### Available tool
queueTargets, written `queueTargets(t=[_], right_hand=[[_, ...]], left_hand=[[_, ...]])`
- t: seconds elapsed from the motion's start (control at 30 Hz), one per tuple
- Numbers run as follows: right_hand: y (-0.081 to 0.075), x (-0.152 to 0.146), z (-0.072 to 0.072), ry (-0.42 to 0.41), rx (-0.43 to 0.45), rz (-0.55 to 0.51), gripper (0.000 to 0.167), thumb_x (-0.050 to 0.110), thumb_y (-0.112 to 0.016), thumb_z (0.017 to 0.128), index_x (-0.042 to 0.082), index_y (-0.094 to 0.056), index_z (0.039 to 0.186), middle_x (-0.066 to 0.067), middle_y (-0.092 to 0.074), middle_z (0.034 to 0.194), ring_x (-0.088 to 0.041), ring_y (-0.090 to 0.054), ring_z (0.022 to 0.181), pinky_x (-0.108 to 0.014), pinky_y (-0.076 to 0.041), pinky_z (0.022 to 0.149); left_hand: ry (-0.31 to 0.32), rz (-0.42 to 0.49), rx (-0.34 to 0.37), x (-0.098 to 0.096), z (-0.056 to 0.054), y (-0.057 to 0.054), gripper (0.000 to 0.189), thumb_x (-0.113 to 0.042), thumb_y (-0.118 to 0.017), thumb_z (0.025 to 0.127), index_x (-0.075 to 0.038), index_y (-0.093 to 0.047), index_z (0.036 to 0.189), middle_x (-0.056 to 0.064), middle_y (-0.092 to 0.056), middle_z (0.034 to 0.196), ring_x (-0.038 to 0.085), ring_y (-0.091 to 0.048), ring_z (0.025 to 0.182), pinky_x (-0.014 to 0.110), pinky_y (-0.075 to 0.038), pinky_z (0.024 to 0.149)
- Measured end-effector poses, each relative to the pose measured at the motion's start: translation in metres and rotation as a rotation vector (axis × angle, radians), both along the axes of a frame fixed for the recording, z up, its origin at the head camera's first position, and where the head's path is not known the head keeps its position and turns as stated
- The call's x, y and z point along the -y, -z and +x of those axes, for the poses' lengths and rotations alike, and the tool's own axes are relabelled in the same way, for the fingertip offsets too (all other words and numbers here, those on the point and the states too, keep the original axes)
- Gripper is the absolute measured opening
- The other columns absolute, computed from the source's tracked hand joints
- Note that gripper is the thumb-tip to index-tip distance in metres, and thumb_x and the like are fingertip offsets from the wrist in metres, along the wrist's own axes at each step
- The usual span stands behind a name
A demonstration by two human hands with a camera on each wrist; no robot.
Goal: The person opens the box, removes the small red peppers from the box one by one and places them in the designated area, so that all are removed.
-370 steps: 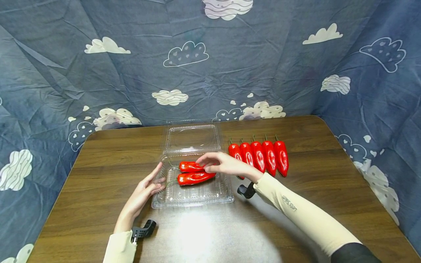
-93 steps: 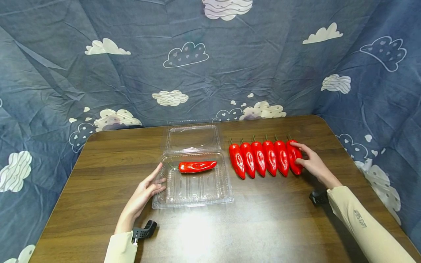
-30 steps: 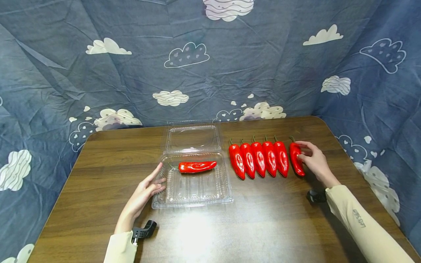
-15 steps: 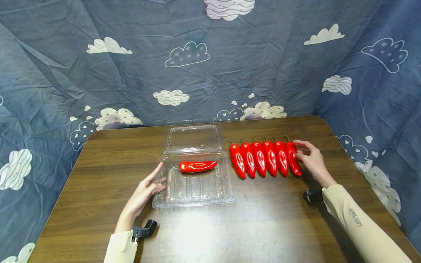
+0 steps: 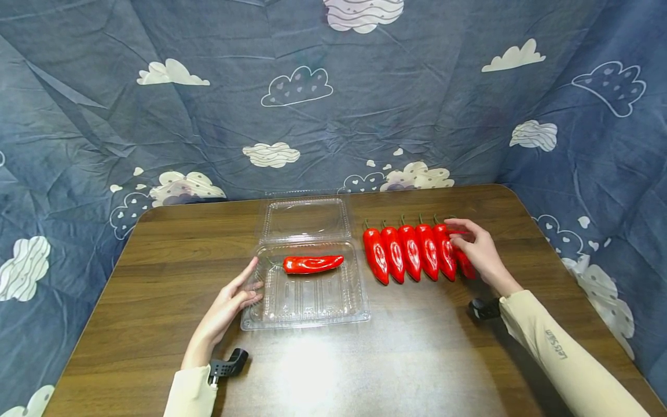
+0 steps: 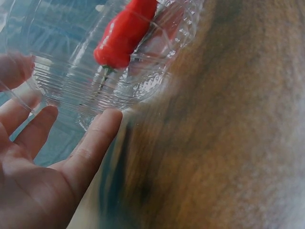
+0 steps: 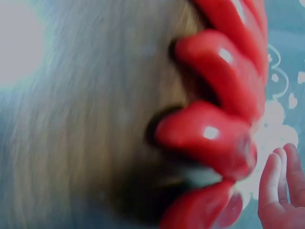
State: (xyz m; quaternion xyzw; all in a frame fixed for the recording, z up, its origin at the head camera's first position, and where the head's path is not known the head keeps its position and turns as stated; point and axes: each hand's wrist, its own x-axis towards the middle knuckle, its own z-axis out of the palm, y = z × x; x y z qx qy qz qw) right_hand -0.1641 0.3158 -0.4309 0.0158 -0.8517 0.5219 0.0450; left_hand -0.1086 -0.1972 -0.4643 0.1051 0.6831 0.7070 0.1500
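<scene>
A clear plastic clamshell box [image 5: 312, 310] lies with its lid laid back, holding one red pepper [image 5: 312, 264] near its hinge side. Beside its left edge is my left hand [image 5: 224, 307]; the extended fingers touch the box's wall, also visible in the left wrist view, where the hand [image 6: 57, 167] is near the plastic. To the right stands a row of several red peppers [image 5: 410, 252], stems away from me. My right hand [image 5: 479, 252] hovers at the row's right end and partly hides the last pepper [image 5: 465, 267]. Its fingers look straight in the right wrist view, pinching nothing.
The open lid [image 5: 306, 219] lies toward the back of the wooden table [image 5: 182, 255]. A cloud-patterned curtain [image 5: 219, 127] hangs behind and at the sides. A bright glare spot sits in front of the box. Each wrist carries a black camera.
A second pepper in the box earlier is gone from it; the row gained one at its right end. My right hand moved that pepper leftward against the row, then let go and shifted left.
</scene>
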Motion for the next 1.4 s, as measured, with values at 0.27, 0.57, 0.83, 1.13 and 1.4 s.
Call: queueTargets(t=[0.27, 0.57, 0.83, 1.13, 1.4], right_hand=[[-0.01, 0.03, -0.001, -0.123, 0.024, -0.043, 0.039, -0.005, -0.049, 0.092, -0.006, -0.05, 0.131, -0.029, -0.054, 0.123, -0.03, -0.059, 0.102, -0.016, -0.05, 0.079], [-0.016, 0.068, -0.005, -0.253, 0.05, -0.082, 0.04, -0.008, -0.052, 0.091, -0.008, -0.05, 0.131, -0.029, -0.055, 0.124, -0.042, -0.055, 0.108, -0.017, -0.048, 0.084], [-0.018, 0.095, -0.008, -0.343, 0.049, -0.14, 0.04, -0.012, -0.051, 0.087, -0.009, -0.052, 0.127, -0.03, -0.056, 0.12, -0.046, -0.055, 0.105, -0.02, -0.05, 0.084], [-0.021, 0.123, -0.007, -0.447, 0.028, -0.159, 0.038, -0.011, -0.052, 0.086, -0.012, -0.053, 0.123, -0.033, -0.057, 0.115, -0.048, -0.056, 0.103, -0.024, -0.05, 0.085], [-0.023, 0.144, -0.006, -0.502, 0.042, -0.157, 0.038, -0.011, -0.052, 0.086, -0.011, -0.055, 0.123, -0.027, -0.059, 0.114, -0.046, -0.056, 0.102, -0.024, -0.051, 0.083]], left_hand=[[0.0, -0.009, -0.006, 0.0, 0.0, -0.001, 0.067, 0.005, -0.042, 0.092, -0.006, -0.017, 0.153, 0.011, -0.009, 0.159, 0.045, -0.03, 0.131, 0.025, -0.044, 0.098], [0.001, -0.013, -0.009, 0.0, 0.0, -0.001, 0.066, 0.006, -0.041, 0.092, -0.005, -0.017, 0.153, 0.01, -0.008, 0.159, 0.044, -0.029, 0.132, 0.028, -0.043, 0.099], [-0.001, -0.018, 0.0, 0.0, 0.0, -0.001, 0.066, 0.005, -0.041, 0.092, -0.006, -0.016, 0.153, 0.01, -0.007, 0.159, 0.043, -0.029, 0.132, 0.029, -0.042, 0.1], [-0.003, -0.019, 0.001, -0.001, 0.001, 0.0, 0.066, 0.005, -0.041, 0.092, -0.006, -0.016, 0.153, 0.011, -0.005, 0.159, 0.043, -0.03, 0.132, 0.031, -0.042, 0.101], [-0.006, -0.019, 0.0, -0.001, 0.001, 0.0, 0.066, 0.004, -0.041, 0.093, -0.007, -0.016, 0.153, 0.012, -0.003, 0.159, 0.043, -0.03, 0.132, 0.03, -0.042, 0.101]])
